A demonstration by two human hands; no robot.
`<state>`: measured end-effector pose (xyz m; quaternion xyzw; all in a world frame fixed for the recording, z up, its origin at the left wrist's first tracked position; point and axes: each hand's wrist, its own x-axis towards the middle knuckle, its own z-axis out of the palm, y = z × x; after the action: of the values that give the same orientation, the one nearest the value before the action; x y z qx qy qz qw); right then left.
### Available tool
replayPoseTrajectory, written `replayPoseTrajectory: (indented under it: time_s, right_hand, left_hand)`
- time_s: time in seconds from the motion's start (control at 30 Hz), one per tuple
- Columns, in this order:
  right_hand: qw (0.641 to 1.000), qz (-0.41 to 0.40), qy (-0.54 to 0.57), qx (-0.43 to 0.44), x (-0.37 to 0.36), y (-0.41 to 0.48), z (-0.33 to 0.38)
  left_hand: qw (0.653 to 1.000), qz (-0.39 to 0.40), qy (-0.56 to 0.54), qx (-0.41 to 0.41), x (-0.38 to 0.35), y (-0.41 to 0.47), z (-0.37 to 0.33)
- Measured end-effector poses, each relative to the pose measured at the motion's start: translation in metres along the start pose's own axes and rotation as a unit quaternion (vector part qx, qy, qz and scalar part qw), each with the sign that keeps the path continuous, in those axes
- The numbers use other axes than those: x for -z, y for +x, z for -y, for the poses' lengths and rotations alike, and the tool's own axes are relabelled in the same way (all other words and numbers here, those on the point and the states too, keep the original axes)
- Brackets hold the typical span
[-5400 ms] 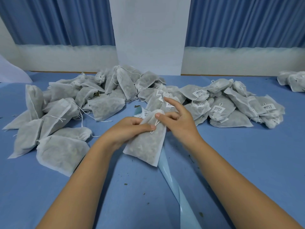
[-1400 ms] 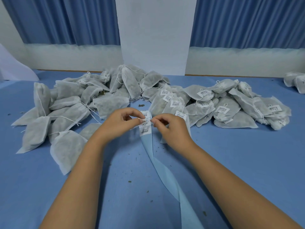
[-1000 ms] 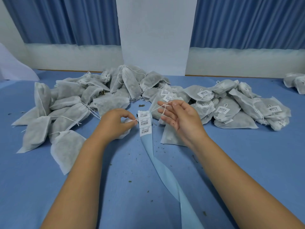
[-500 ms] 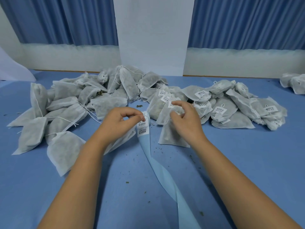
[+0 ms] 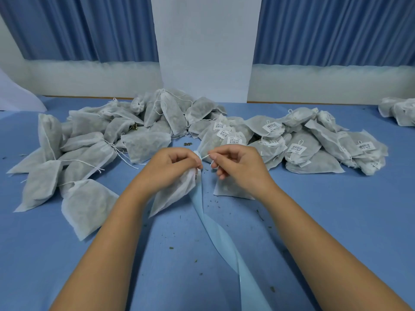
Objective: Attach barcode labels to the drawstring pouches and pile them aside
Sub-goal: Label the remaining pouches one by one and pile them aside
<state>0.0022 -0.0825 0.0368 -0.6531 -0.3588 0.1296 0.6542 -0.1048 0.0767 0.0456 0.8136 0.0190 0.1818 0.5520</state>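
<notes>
Head view. At centre, a pouch (image 5: 173, 195) is gripped at its neck by the left hand (image 5: 167, 170); its drawstring (image 5: 205, 156) is pinched by the right hand (image 5: 240, 169). The unlabelled pile (image 5: 96, 142) lies at 10 o'clock, the labelled pile (image 5: 303, 142) at 2 o'clock.

Blue curtains (image 5: 89, 28) are hanging behind my counter (image 5: 336, 221), with a white panel (image 5: 205, 48) standing between them. Dark flakes (image 5: 171, 247) are lying scattered over the counter's blue cover. A white sheet (image 5: 18, 97) is poking in at the far left.
</notes>
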Motion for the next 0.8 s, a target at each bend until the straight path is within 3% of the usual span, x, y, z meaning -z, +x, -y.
replayPoseTrajectory:
  time_s: [0.1,0.27,0.4,0.57,0.67,0.8]
  right_hand:
    - [0.997,-0.043,-0.043,0.045,-0.001,-0.001,-0.003]
    - [0.977,-0.006,-0.182,0.111,-0.009,-0.009,-0.010]
    - [0.939,0.019,-0.281,0.198,-0.011,-0.012,-0.007]
    - [0.900,-0.059,-0.337,0.269,0.000,-0.009,0.000]
    - [0.923,-0.074,-0.277,0.257,-0.002,-0.008,-0.002]
    - [0.982,-0.021,-0.150,0.108,-0.008,-0.009,0.000]
  left_hand:
    - [0.997,0.050,-0.061,0.021,-0.005,-0.002,-0.003]
    - [0.989,-0.069,-0.127,0.017,-0.007,0.002,-0.007]
    - [0.993,-0.109,-0.035,0.007,-0.003,0.000,-0.007]
    - [0.998,-0.019,0.062,-0.006,-0.004,-0.004,-0.013]
    - [0.997,0.052,0.056,0.008,-0.005,-0.005,-0.016]
    - [0.997,0.067,-0.025,0.023,-0.009,-0.006,-0.018]
